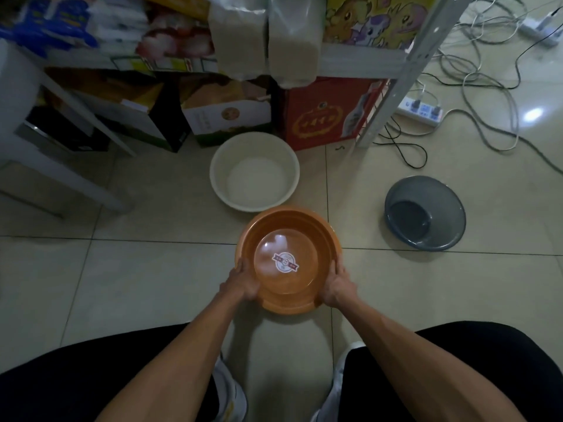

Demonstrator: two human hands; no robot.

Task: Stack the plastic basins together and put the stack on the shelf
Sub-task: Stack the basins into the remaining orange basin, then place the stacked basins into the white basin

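Note:
An orange plastic basin (288, 236) with a round label in its bottom is in front of me, low over the tiled floor. My left hand (242, 283) grips its near-left rim and my right hand (336, 287) grips its near-right rim. Just beyond it a white basin (254, 170) stands on the floor, almost touching the orange one. A grey basin (425, 213) lies apart to the right, tilted on the floor. The metal shelf (359, 60) stands behind the white basin, packed with goods.
Cardboard boxes (323, 114) fill the shelf's lowest level, sacks and packets the level above. A shelf post (396, 83) slants down at the right. A power strip (422, 109) and tangled cables (487, 95) lie on the floor far right. My knees frame the bottom edge.

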